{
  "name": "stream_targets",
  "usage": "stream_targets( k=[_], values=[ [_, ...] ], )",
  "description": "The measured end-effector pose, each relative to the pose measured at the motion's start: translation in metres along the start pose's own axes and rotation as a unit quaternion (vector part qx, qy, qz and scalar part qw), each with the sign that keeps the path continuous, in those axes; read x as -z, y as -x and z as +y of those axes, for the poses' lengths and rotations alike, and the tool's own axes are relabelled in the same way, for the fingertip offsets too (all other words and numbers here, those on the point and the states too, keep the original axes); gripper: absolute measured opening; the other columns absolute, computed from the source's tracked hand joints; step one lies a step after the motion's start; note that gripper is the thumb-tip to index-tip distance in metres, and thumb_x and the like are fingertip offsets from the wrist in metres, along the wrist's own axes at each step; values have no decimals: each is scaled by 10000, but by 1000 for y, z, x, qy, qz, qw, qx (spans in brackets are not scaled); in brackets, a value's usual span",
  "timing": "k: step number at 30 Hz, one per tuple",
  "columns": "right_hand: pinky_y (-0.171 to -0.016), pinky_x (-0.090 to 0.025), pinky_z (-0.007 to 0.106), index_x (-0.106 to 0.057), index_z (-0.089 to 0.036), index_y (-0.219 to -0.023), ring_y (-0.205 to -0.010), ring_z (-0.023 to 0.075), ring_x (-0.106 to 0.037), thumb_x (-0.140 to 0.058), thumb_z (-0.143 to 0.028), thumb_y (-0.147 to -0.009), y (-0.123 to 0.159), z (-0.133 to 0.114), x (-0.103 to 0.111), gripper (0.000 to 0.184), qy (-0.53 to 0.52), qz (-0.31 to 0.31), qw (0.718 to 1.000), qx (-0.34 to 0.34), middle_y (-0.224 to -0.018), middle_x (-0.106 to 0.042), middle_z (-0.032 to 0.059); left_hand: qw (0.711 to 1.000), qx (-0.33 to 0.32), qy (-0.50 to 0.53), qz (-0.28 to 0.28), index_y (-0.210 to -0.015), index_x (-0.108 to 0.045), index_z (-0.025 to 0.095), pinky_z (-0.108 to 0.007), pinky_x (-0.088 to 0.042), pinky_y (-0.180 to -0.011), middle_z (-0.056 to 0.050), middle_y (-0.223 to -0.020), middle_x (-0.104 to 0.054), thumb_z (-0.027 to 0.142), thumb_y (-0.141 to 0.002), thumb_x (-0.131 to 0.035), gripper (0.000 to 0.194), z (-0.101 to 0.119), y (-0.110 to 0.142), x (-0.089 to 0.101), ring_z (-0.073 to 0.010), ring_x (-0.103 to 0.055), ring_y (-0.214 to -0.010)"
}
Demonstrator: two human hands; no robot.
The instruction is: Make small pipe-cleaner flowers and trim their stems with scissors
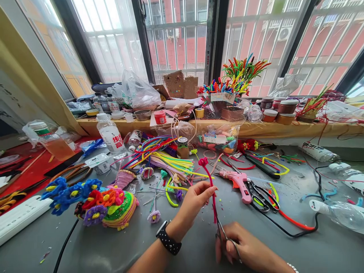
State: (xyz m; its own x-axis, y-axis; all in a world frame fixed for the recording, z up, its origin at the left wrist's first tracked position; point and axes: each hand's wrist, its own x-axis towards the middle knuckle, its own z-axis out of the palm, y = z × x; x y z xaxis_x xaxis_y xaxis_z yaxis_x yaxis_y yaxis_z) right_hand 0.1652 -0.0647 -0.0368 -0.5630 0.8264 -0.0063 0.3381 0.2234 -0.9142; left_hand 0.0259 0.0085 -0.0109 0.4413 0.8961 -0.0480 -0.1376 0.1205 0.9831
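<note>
Head view: left hand pinches pink stem above right hand.

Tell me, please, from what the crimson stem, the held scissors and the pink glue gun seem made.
Crimson stem: likely matte chenille, by its fuzzy edge; any core hidden. Held scissors: probably steel, with greyish metallic gleam. Pink glue gun: apparently hard plastic, smooth, with slight shine.

A craft workshop is indicated by hand-held scissors, a glue gun, bundled pipe cleaners and fuzzy flowers at the grey tabletop, and lidded jars along the windowsill.
</note>
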Motion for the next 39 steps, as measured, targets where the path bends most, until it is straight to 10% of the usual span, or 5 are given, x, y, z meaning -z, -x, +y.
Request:
stream_targets(
  k=[39],
  values=[
    [-476, -305, 185, -535, -121, -390, -424, 66, -371, -291, -654, -740, -4, 14, -7, 683, 26, 94, 995, 19, -392, -388, -9, 993, -11, 107, 56, -723, -644, 142, -164, -322, -483, 2, -657, -550, 347, -697, -570, 219, 2, -4, 10, -48, -424, -526]
  ],
)
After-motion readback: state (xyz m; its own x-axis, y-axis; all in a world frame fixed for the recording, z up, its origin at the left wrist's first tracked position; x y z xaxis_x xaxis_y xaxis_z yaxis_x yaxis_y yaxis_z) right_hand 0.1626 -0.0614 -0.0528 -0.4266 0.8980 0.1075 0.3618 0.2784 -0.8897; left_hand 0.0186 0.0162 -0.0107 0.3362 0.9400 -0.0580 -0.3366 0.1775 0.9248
